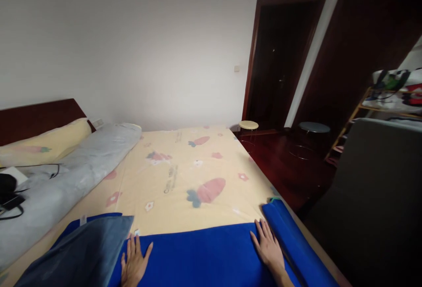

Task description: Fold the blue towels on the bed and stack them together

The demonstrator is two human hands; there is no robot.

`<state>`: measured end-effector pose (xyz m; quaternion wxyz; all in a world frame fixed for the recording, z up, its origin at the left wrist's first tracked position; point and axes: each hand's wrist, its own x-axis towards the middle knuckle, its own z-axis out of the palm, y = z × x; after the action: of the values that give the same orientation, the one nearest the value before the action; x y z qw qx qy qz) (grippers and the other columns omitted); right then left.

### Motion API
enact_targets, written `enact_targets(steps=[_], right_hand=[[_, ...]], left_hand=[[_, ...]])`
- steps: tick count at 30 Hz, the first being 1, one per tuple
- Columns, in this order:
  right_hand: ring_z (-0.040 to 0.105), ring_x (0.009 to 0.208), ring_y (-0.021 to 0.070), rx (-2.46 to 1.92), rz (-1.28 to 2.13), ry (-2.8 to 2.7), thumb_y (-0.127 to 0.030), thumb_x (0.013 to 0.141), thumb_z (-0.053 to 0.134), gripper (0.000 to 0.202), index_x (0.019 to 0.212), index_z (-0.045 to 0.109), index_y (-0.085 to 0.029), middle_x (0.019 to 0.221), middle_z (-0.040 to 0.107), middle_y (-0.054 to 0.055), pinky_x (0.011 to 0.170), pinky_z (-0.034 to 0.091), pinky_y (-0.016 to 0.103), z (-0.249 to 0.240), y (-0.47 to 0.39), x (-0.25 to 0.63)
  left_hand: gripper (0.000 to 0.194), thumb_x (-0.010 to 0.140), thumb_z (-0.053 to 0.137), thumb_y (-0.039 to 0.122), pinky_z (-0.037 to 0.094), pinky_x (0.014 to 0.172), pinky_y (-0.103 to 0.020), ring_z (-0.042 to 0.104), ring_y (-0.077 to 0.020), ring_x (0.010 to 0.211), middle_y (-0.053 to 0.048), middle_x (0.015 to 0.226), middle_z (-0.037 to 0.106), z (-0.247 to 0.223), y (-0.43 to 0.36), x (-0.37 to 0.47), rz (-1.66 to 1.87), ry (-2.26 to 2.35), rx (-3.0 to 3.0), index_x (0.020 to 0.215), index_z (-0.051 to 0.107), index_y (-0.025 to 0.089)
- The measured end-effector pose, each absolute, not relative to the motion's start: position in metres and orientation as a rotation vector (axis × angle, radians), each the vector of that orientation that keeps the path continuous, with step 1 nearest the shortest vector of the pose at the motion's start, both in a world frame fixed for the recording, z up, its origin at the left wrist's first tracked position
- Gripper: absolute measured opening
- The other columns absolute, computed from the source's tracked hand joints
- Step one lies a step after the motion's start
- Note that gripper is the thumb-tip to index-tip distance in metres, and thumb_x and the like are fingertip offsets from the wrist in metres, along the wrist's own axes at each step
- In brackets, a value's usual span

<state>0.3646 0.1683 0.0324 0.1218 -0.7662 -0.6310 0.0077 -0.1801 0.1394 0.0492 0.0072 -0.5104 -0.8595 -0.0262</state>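
At the bed's (184,177) near left corner a grey cloth (85,252) lies just beside your left hand (133,263). Both hands press flat on the blue blanket (201,254) along the near edge, fingers spread; your right hand (268,247) touches its rolled fold (293,243) by the right edge.

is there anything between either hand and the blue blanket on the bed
Nothing visible. The left hand and right hand both lie flat, palms down, straight on the blue blanket. A grey-blue folded cloth lies on the blanket beside the left hand, not under it.
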Motion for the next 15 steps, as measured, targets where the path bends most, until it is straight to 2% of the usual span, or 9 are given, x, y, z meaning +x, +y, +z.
enact_targets(steps=[6,10,12,15], right_hand=[[0.019,0.144,0.0234,-2.251,-0.001,-1.837,-0.06,0.09,0.022,0.074,0.146,0.03,-0.012,0.156,0.025,0.013,0.115,0.023,0.041,0.029,0.168,0.362],[0.019,0.144,0.0235,-2.262,-0.016,-1.84,-0.061,0.089,0.02,0.076,0.146,0.03,-0.011,0.156,0.025,0.012,0.115,0.023,0.041,0.028,0.168,0.363],[0.02,0.144,0.0237,-2.263,-0.011,-1.84,-0.061,0.089,0.019,0.077,0.146,0.031,-0.011,0.156,0.025,0.013,0.114,0.024,0.041,0.027,0.168,0.364],[0.02,0.144,0.0235,-2.253,-0.002,-1.832,-0.061,0.089,0.018,0.076,0.146,0.03,-0.012,0.156,0.025,0.012,0.114,0.025,0.041,0.026,0.169,0.364]], left_hand=[[0.087,0.078,0.028,0.07,0.018,0.114,-0.056,0.014,-0.0315,0.146,-0.018,0.159,0.015,0.038,0.146,-0.191,-0.29,-2.723,-1.486,0.148,0.022,0.018],[0.081,0.079,0.031,0.067,0.023,0.112,-0.056,0.02,-0.0302,0.145,-0.009,0.158,0.025,0.04,0.141,-0.218,-0.555,-2.773,-1.666,0.148,0.023,0.027],[0.074,0.083,0.025,0.061,0.027,0.112,-0.053,0.026,-0.026,0.144,-0.005,0.156,0.032,0.043,0.131,-0.239,-0.644,-2.761,-1.743,0.149,0.016,0.029],[0.065,0.089,0.004,0.046,0.032,0.111,-0.042,0.034,-0.0151,0.14,-0.005,0.153,0.038,0.045,0.116,-0.268,-0.751,-2.737,-1.785,0.15,-0.009,0.025]])
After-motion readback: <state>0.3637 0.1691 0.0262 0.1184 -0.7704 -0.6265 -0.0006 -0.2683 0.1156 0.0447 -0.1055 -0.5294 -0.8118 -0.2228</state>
